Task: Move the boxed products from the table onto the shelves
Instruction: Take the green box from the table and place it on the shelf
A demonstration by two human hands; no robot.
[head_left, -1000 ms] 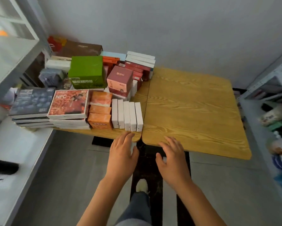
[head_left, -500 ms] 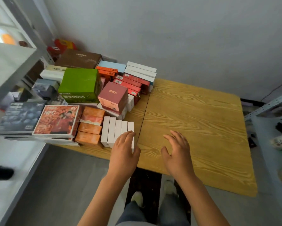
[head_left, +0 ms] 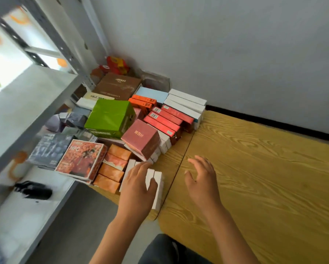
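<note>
Left grip [head_left: 139, 184] flat atop white boxes [head_left: 157, 189], right grip [head_left: 201, 178] beside, empty

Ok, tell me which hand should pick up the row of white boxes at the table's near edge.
Left. The left hand already lies on the white boxes, fingers spread over the row. The right hand hovers open over bare table, beside them.

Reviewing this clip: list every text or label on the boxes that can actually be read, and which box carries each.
"NFC": on the orange picture box, top left of its face.
Three Chinese characters in gold: on the pink box; too blurred to quote with certainty.
Brown box: small print, unreadable.
Green box: white characters along its front edge, blurred.
Red boxes: barcode stickers only, digits illegible.
Dark box: print too small.
</note>
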